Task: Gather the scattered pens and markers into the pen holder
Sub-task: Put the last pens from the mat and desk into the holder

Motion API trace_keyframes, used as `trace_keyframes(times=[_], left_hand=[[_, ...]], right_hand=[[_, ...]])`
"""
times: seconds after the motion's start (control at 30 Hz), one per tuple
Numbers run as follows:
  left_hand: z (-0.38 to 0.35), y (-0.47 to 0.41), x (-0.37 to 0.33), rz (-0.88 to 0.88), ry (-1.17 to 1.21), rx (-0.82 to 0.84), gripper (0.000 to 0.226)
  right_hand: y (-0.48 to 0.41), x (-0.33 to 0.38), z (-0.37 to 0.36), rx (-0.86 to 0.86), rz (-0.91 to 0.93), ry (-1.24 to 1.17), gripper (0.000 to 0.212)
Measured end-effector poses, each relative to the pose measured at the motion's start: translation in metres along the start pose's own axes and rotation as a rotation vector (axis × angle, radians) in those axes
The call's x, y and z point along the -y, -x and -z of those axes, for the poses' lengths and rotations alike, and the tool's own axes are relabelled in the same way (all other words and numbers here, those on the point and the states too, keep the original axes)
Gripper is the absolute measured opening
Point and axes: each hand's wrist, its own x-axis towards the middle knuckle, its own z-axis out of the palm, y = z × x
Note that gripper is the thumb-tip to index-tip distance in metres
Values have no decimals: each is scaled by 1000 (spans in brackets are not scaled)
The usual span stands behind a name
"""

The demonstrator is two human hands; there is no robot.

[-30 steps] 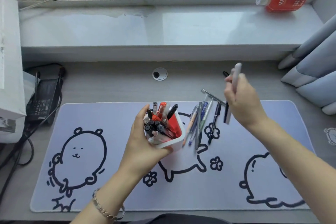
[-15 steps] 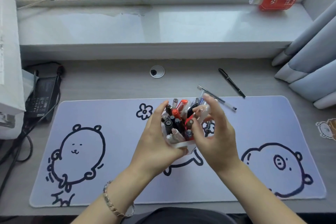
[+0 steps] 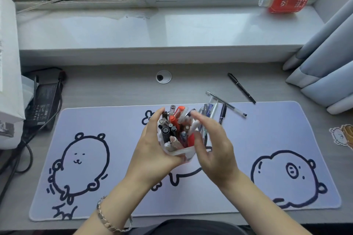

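cupping: we see the left hand point(image 3: 152, 150) wrapped around the left wall and near rim of the white plastic pen holder point(image 3: 179, 153), fingers closed on it, holder tilted toward us above the mat.
right hand: the right hand point(image 3: 214, 150) is at the holder's right side, blurred; fingers loosely spread, thumb by the rim; we cannot tell whether it grips anything.
holder contents: a crowded bunch of black, red, orange and clear pens and markers point(image 3: 174, 126) stands in it, caps up.
loose pens: a small cluster of blue and clear ballpoints point(image 3: 212, 109) lies on the mat just behind the right hand; a clear stick pen with a dark cap point(image 3: 226, 104) lies slantwise across the mat's far edge; a slim black pen point(image 3: 241, 88) lies apart on the bare desk.
mat: pale lilac desk mat with black cartoon animal outlines point(image 3: 95, 124), on a grey wood-grain desk point(image 3: 114, 86).
sill: red-labelled drink bottle point(image 3: 285, 0) on its side on the window ledge.
wrist: silver chain bracelet point(image 3: 107, 219) on the left wrist.
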Motion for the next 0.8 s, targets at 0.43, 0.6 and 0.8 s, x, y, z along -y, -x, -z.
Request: trace_keyframes(times=[0.43, 0.6, 0.8], left_hand=[[5, -16, 10, 0, -12, -41, 101], [3, -18, 2, 46, -22, -12, 100], [-1, -39, -11, 8, -65, 16, 100]], right_hand=[[-62, -147, 34, 271, -695, 446, 29], [-85, -178, 14, 614, -691, 653, 28], [-119, -205, 30, 347, -747, 726, 31]])
